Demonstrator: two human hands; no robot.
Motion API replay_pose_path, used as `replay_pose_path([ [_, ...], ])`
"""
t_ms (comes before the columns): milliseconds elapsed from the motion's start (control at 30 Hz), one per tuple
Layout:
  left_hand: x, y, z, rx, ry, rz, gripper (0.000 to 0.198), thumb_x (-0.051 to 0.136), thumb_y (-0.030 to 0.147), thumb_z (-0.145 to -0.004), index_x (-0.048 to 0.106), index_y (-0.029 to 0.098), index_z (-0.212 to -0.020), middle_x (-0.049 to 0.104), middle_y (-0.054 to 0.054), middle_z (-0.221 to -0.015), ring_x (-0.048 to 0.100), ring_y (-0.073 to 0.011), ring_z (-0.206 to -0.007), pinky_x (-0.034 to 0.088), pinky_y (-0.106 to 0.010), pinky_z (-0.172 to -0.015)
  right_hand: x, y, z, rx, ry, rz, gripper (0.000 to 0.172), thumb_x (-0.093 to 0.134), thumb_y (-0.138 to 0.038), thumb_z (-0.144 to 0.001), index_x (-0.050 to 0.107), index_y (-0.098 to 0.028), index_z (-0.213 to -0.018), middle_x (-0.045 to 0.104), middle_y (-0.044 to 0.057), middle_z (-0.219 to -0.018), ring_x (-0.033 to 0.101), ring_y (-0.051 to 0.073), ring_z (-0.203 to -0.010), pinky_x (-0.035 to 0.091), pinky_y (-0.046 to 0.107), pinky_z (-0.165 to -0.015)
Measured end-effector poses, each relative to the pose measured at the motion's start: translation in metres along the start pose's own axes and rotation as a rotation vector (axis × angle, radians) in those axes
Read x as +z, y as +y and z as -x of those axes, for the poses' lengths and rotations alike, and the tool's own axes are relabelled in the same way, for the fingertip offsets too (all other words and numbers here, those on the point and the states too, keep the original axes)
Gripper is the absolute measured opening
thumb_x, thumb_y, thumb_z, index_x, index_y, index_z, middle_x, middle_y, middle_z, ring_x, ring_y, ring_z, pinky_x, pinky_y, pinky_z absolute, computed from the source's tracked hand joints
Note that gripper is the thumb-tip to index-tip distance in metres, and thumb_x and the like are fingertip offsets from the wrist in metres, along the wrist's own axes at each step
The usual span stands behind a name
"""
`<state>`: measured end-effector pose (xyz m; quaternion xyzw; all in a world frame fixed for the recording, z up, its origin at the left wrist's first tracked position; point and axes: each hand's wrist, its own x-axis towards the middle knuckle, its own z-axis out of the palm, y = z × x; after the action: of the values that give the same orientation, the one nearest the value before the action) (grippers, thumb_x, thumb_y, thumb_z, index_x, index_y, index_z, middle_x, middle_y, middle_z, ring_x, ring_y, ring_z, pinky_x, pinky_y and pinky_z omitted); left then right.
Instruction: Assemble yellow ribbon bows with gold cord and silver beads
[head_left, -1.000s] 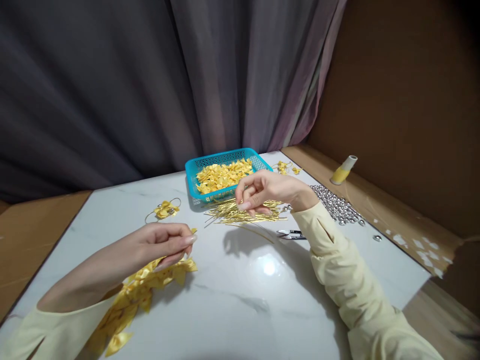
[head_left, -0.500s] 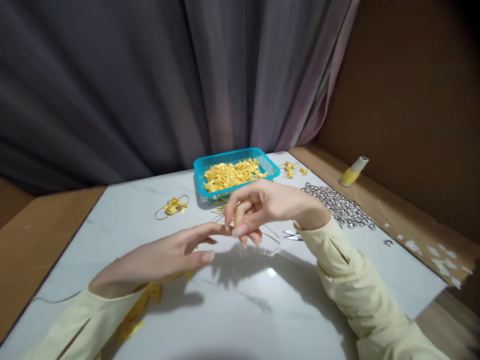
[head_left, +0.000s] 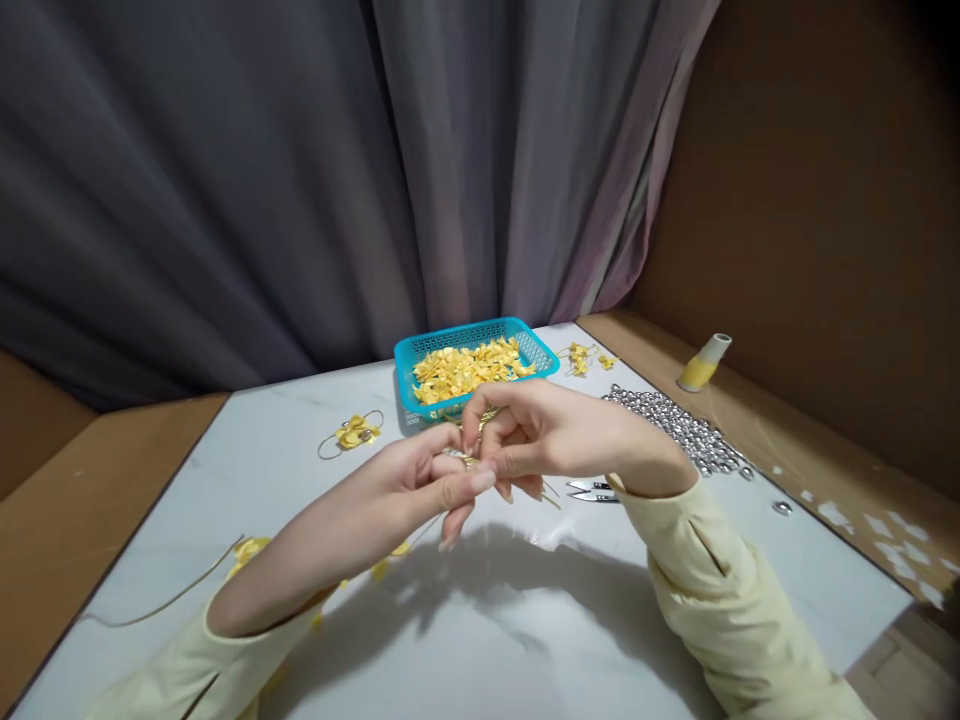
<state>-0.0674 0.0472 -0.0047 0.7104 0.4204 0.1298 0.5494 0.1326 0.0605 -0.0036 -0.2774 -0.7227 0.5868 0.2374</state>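
My left hand point(head_left: 420, 487) and my right hand point(head_left: 536, 437) meet above the middle of the white table, in front of the basket. Both have closed fingers, with thumb and fingertips touching those of the other hand. Whatever is pinched between them is too small or hidden to make out. Behind and below the fingers lie gold wires point(head_left: 552, 494), mostly covered by the hands. Small metal snips point(head_left: 592, 491) rest beside my right wrist. Under my left forearm there are yellow petal pieces point(head_left: 247, 550), partly hidden, with a wire trailing left.
A blue basket point(head_left: 403, 385) of yellow petals stands at the back. Yellow flowers on a wire loop point(head_left: 357, 432) lie left, more flowers point(head_left: 579, 358) back right. Silver beads point(head_left: 679, 425) are heaped at right. A thread cone point(head_left: 705, 363) stands on the brown ledge.
My left hand has moved up and right, and its outstretched fingers have curled closed against my right hand. My right hand has shifted slightly, and the view has tilted a little upward.
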Motion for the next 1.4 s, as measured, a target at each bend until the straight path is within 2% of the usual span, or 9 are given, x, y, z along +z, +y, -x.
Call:
replay_pose_path([
  [133,-0.004,0.002,0.0,0.02,0.071,-0.072,0.023,0.053,0.046,-0.088,0.052,0.023,-0.086,0.057,0.009,-0.057,0.045,-0.0111,-0.057,0.032,-0.026,-0.062,-0.006,-0.003,0.008,-0.031,0.031,-0.03,0.015,0.055,-0.01,-0.084,0.044,-0.019,-0.089,0.057,-0.005,-0.062,0.055,0.007,-0.049,0.047,0.017,-0.047],
  [267,-0.003,0.013,0.0,0.034,0.061,-0.102,0.026,0.054,0.046,-0.087,0.058,0.022,-0.078,0.058,0.006,-0.057,0.048,-0.0117,-0.059,0.031,-0.026,-0.059,-0.011,-0.008,0.017,-0.039,0.1,0.011,0.016,0.055,-0.01,-0.085,0.044,-0.019,-0.092,0.057,-0.005,-0.061,0.053,0.006,-0.048,0.044,0.017,-0.047],
  [467,-0.003,0.017,-0.002,0.089,0.047,0.081,0.025,0.055,0.04,-0.089,0.058,0.021,-0.072,0.058,0.006,-0.055,0.05,-0.0108,-0.058,0.035,-0.026,-0.063,-0.015,-0.014,0.026,-0.071,0.174,0.065,0.009,0.055,-0.019,-0.088,0.047,-0.019,-0.092,0.059,-0.003,-0.069,0.055,0.007,-0.056,0.046,0.019,-0.053],
  [600,-0.004,0.012,-0.002,0.106,0.088,0.144,0.025,0.056,0.039,-0.089,0.058,0.021,-0.072,0.057,0.007,-0.054,0.05,-0.0098,-0.056,0.036,-0.025,-0.062,-0.015,-0.02,0.034,-0.113,0.241,0.403,0.015,0.052,-0.03,-0.092,0.057,-0.016,-0.092,0.062,0.002,-0.083,0.055,0.01,-0.068,0.045,0.021,-0.061],
  [700,-0.004,0.008,-0.001,0.096,0.084,0.13,0.024,0.056,0.039,-0.089,0.058,0.022,-0.074,0.057,0.007,-0.053,0.05,-0.0096,-0.056,0.035,-0.025,-0.062,-0.01,-0.022,0.036,-0.105,0.204,0.642,0.012,0.051,-0.023,-0.092,0.06,-0.015,-0.094,0.063,0.001,-0.079,0.052,0.009,-0.064,0.041,0.021,-0.057],
  [800,-0.003,0.005,-0.002,0.089,0.068,0.148,0.022,0.056,0.039,-0.09,0.059,0.022,-0.076,0.058,0.008,-0.053,0.051,-0.0093,-0.057,0.036,-0.024,-0.062,-0.004,-0.022,0.035,-0.096,0.171,0.691,0.011,0.049,-0.013,-0.09,0.06,-0.014,-0.094,0.064,0.001,-0.078,0.053,0.009,-0.065,0.039,0.021,-0.056],
  [900,-0.003,0.004,-0.003,0.077,0.066,0.159,0.021,0.055,0.037,-0.09,0.059,0.022,-0.077,0.058,0.008,-0.053,0.051,-0.0086,-0.055,0.036,-0.024,-0.062,0.001,-0.022,0.033,-0.094,0.163,0.73,0.011,0.051,-0.015,-0.089,0.061,-0.013,-0.091,0.061,-0.001,-0.069,0.052,0.009,-0.059,0.037,0.02,-0.053],
  [1200,-0.002,0.006,-0.003,0.076,0.075,0.165,0.021,0.055,0.036,-0.091,0.06,0.022,-0.075,0.058,0.008,-0.054,0.051,-0.0081,-0.055,0.038,-0.022,-0.061,0.003,-0.025,0.033,-0.102,0.158,0.678,0.022,0.043,-0.005,-0.086,0.061,-0.013,-0.094,0.067,0.001,-0.078,0.057,0.008,-0.06,0.04,0.019,-0.055],
  [1400,-0.003,0.003,-0.004,0.1,0.093,0.197,0.023,0.054,0.038,-0.091,0.061,0.022,-0.075,0.058,0.007,-0.054,0.05,-0.008,-0.055,0.039,-0.022,-0.06,0.003,-0.025,0.031,-0.121,0.193,0.651,0.021,0.044,-0.005,-0.085,0.063,-0.013,-0.088,0.068,0.001,-0.072,0.06,0.008,-0.059,0.042,0.018,-0.055],
])
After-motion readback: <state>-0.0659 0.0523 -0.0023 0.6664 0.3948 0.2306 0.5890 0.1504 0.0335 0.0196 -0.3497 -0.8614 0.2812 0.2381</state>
